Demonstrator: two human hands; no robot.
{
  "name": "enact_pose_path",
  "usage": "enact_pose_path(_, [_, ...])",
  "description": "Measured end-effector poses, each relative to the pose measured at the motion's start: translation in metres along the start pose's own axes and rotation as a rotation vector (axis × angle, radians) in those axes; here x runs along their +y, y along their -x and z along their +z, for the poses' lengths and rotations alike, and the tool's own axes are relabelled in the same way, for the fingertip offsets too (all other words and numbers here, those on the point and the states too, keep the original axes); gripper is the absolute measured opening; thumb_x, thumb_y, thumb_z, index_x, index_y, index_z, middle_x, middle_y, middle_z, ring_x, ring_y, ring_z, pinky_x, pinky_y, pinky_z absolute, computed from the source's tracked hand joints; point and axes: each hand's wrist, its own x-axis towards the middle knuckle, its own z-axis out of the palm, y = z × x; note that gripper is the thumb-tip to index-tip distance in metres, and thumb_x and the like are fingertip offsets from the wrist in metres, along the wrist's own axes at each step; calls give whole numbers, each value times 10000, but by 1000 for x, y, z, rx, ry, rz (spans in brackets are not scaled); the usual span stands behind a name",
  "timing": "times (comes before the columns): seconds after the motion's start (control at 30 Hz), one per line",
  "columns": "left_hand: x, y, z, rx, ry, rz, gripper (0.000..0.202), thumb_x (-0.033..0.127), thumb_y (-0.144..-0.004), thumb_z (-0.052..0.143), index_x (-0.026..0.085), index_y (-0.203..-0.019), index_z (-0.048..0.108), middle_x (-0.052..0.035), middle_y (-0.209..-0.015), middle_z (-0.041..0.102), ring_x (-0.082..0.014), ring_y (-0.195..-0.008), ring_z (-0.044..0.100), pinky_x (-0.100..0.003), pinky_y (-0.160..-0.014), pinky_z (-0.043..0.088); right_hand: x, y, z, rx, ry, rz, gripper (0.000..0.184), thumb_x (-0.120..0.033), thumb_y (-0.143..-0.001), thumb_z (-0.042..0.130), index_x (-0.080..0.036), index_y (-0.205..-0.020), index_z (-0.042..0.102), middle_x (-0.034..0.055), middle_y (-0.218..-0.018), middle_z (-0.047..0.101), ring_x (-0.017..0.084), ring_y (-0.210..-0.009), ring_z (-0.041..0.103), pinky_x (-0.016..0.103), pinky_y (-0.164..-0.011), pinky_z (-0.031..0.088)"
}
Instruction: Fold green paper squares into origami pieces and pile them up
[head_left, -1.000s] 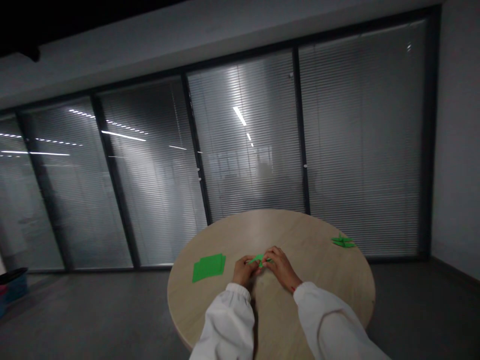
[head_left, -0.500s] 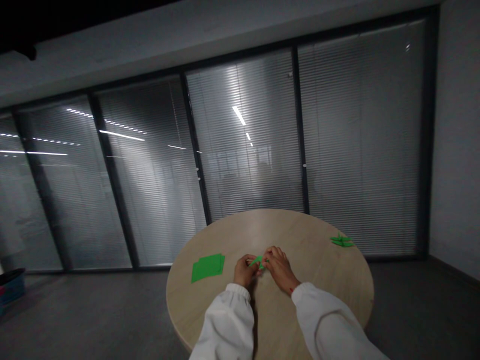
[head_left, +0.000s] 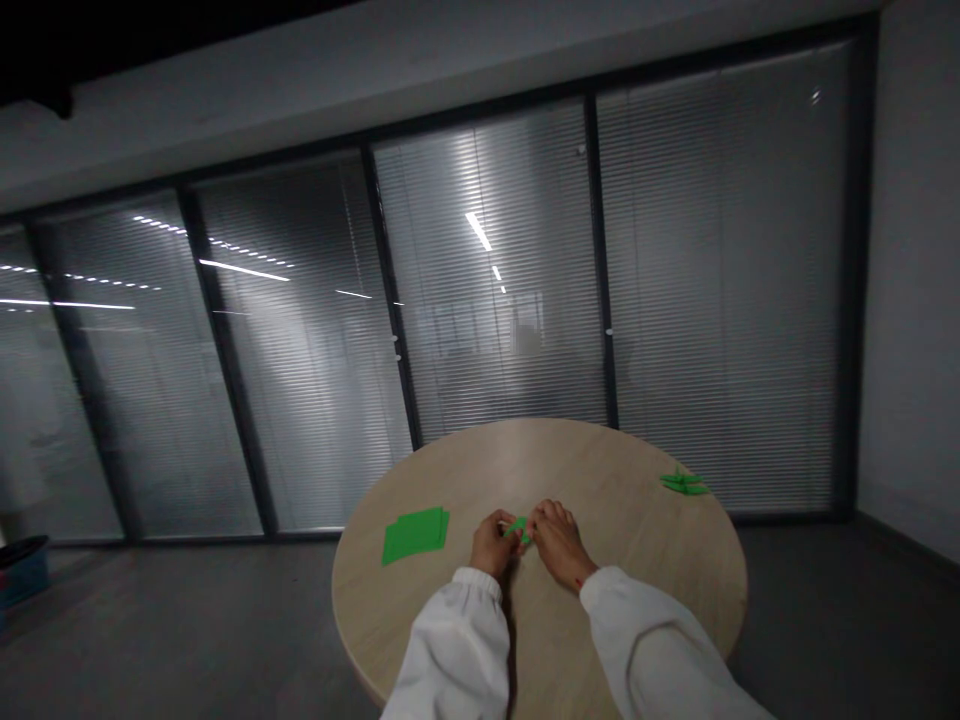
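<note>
Over round table [head_left: 615, 560], left hand [head_left: 491, 545], right hand [head_left: 556, 543] pinch green paper [head_left: 517, 527].

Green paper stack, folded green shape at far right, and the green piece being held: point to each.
green paper stack [head_left: 415, 535], head view, middle of top sheet.
folded green shape [head_left: 683, 484], head view, its centre.
held green piece [head_left: 518, 528], head view, visible middle.

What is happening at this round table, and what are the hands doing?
A person in white sleeves sits at a round wooden table. The left hand and right hand pinch a small green paper piece between their fingertips, just above the tabletop, apparently folding it. A stack of green sheets lies to the left, and a folded green figure rests near the far right edge.
</note>
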Motion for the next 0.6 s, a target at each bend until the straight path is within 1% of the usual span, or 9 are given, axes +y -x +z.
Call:
enact_pose_path(0.07, [1, 1, 0, -13, -57, 38, 131, 97, -618, 685, 165, -677, 590, 23, -511, 624, -110, -437, 579, -178, -435, 421, 0, 0, 0, 4, 5, -3, 193, -101, -864, 428, -187, -881, 600, 88, -985, 573, 222, -978, 476, 334, -850, 338])
enact_pose_path(0.17, [3, 3, 0, -14, -109, 50, 123, 71, -628, 649, 174, -667, 594, 28, -502, 621, -107, -430, 573, -175, -432, 412, 0, 0, 1, -1, 15, 11, 174, -101, -844, 457, -192, -875, 602, 88, -977, 573, 227, -984, 474, 337, -852, 336])
enact_pose_path(0.3, [8, 6, 0, -10, -114, 54, 126, 62, -640, 627, 180, -667, 590, 35, -497, 613, -103, -429, 567, -176, -442, 415, -1, 0, 0, -5, 24, 26, 165, -113, -837, 469, -191, -880, 607, 94, -982, 571, 230, -991, 477, 339, -860, 335])
enact_pose_path(0.47, [11, 7, -1, -36, -155, 88, 110, 68, -635, 635, 168, -666, 598, 18, -517, 628, -108, -441, 568, -179, -443, 398, -5, 2, -6, 1, 45, 34, 177, -119, -845, 449, -179, -877, 613, 109, -974, 579, 238, -984, 487, 341, -847, 346])
enact_pose_path(0.53, [10, 6, -1, -39, -144, 85, 114, 74, -620, 651, 165, -665, 599, 17, -522, 629, -110, -447, 567, -182, -448, 395, -7, 3, -9, 8, 52, 32, 182, -124, -851, 440, -175, -873, 614, 119, -976, 582, 242, -983, 490, 345, -843, 349])
enact_pose_path(0.6, [10, 6, -1, -27, -102, 39, 131, 79, -597, 676, 163, -665, 602, 18, -529, 632, -112, -454, 570, -187, -464, 402, -9, 4, -11, 25, 46, 26, 176, -126, -851, 443, -177, -866, 611, 120, -977, 582, 240, -985, 493, 348, -853, 350])
